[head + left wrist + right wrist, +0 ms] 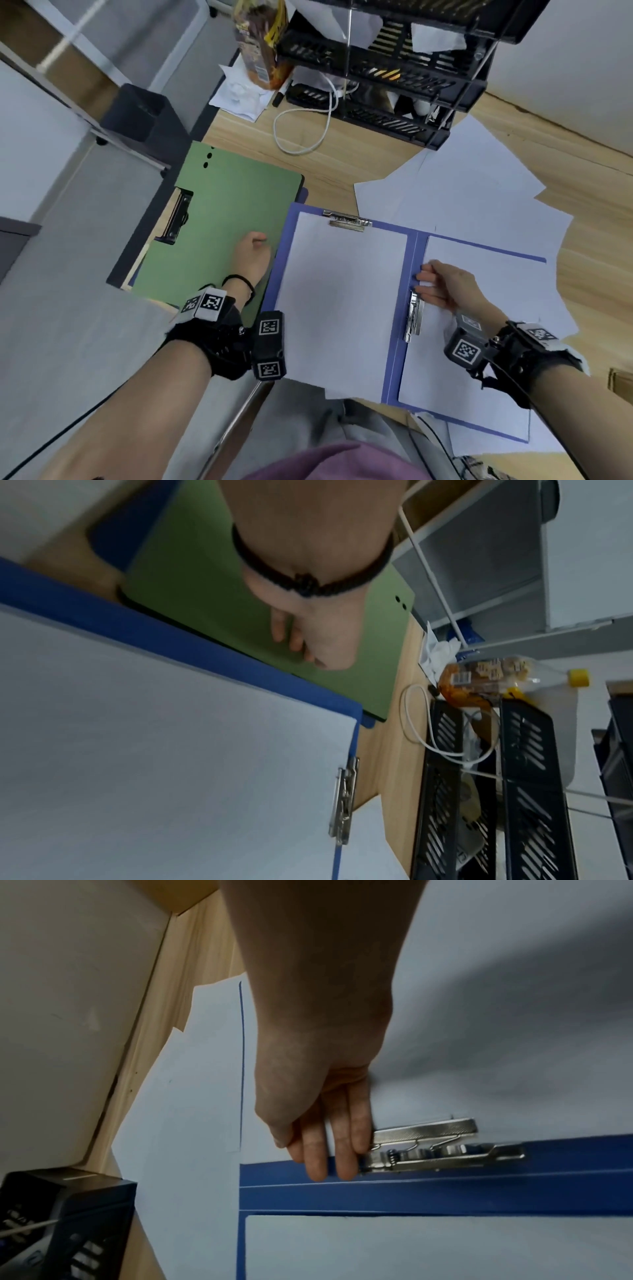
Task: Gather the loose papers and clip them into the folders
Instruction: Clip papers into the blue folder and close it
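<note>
A blue folder (394, 370) lies open on the wooden desk. White sheets cover both of its halves. The left sheet (339, 291) sits under a metal clip (346, 219) at the top. My right hand (428, 281) lies on the right sheet by the spine, fingers (342, 1150) straight. They touch the end of the side clip (428, 1145), which stands raised. My left hand (253, 250) rests on the green folder (222, 212) to the left, fingers (294, 642) loosely curled and holding nothing. Loose papers (462, 178) fan out behind and right of the blue folder.
Black stacked trays (387, 75) stand at the back with a white cable (308, 137) looped in front. A bottle (263, 44) and crumpled paper (239, 96) sit back left. The desk ends just left of the green folder, above a dark bin (137, 113).
</note>
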{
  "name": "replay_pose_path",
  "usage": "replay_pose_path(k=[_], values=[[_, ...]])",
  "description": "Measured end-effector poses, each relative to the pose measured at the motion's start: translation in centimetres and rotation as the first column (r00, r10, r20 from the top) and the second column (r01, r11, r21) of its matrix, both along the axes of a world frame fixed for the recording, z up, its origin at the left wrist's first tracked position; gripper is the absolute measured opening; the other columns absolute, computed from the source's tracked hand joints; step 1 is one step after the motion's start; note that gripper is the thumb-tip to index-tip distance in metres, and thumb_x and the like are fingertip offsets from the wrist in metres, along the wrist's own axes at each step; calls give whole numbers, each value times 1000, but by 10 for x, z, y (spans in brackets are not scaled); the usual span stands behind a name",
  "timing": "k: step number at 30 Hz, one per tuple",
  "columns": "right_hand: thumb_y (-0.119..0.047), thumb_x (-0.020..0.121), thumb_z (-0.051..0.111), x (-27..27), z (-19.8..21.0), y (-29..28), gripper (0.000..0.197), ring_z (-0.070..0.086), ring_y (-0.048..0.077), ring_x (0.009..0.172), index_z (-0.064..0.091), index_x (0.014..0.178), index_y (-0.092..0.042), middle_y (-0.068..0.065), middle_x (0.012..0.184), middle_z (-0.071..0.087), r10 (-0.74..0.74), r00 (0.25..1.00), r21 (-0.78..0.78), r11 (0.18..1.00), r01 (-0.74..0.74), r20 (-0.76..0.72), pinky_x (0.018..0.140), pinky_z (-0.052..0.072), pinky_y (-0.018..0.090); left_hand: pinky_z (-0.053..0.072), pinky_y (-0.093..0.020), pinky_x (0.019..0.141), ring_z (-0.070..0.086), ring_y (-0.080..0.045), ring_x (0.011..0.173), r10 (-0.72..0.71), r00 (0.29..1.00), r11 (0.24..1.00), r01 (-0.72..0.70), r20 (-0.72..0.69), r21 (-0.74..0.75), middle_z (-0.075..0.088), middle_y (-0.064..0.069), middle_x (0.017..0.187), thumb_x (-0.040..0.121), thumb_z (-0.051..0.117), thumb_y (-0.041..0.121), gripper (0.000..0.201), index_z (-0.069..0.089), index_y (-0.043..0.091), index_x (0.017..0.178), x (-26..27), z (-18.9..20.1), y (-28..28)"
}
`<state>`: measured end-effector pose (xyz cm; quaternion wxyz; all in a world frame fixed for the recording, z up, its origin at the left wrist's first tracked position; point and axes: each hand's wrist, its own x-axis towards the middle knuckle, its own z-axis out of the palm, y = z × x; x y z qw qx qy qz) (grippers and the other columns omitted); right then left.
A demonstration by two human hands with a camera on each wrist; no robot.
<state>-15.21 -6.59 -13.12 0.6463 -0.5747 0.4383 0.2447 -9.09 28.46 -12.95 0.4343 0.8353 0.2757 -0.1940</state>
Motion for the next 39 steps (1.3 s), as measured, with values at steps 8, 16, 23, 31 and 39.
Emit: replay_pose_path(k=[8,16,23,31,39], values=[[-19,98,51,-33,4,-5,18,69,19,52,64,88,-10,3,65,71,65,997,-110,992,-59,47,52,58,25,48,-33,79,54,-21,84,-26,994,996,17,-103,-86,61,-8,100,90,54,10,35,54,9,124,-30,0,-7],[-17,96,54,-46,8,5,10,60,14,60,63,91,-14,1,77,57,202,972,-134,973,-186,123,65,53,23,45,-17,64,53,-15,73,-50,999,990,48,-14,-135,55,1,81,91,56,3,37,51,2,128,-34,40,-21],[-23,97,54,-55,38,-3,14,60,18,74,61,107,-15,3,88,63,230,956,28,971,-239,184,74,50,31,41,-22,53,58,-12,68,-238,967,910,256,95,-326,63,5,89,88,57,20,27,58,25,114,-35,128,-72],[-54,85,59,-76,127,-46,50,66,32,109,54,127,-28,11,130,60,184,887,249,918,-310,424,83,56,49,57,-31,57,65,-22,97,-601,793,647,554,96,-525,60,-6,116,86,65,40,45,49,25,125,-47,176,-189],[-29,98,51,-118,147,-85,33,64,22,109,54,130,-33,-1,129,64,239,850,88,945,-314,469,81,54,40,59,-45,78,55,-16,108,-555,832,734,501,21,-458,51,0,123,93,52,24,27,49,20,119,-72,141,-291]])
